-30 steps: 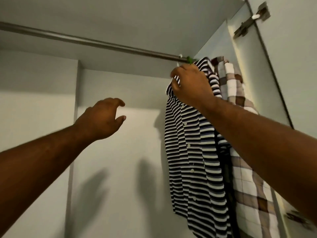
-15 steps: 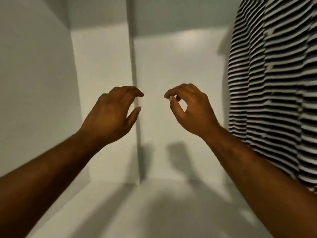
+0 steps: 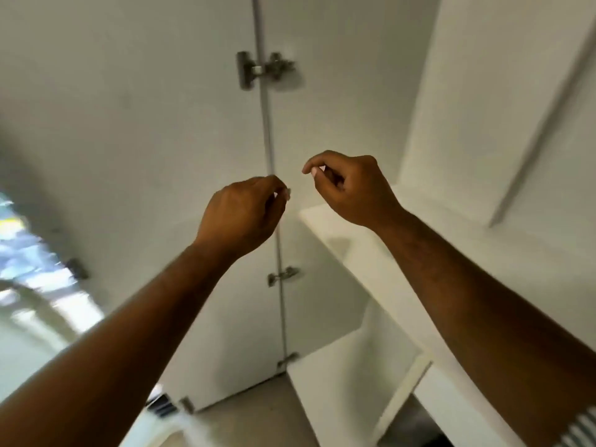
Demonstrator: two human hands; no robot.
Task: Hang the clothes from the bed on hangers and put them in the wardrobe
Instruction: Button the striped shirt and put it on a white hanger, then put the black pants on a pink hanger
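Loosely curled, left hand (image 3: 242, 214) and right hand (image 3: 351, 188) hover before the wardrobe door (image 3: 145, 108).

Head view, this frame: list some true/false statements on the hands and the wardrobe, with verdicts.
1. The left hand and the right hand both hold nothing. True.
2. A striped shirt hangs between the hands. False: only a bit of striped cloth shows at the bottom right corner.
3. A metal hinge sits above the hands. True.
4. The left hand rests on the white shelf. False: it is raised in the air, left of the shelf.
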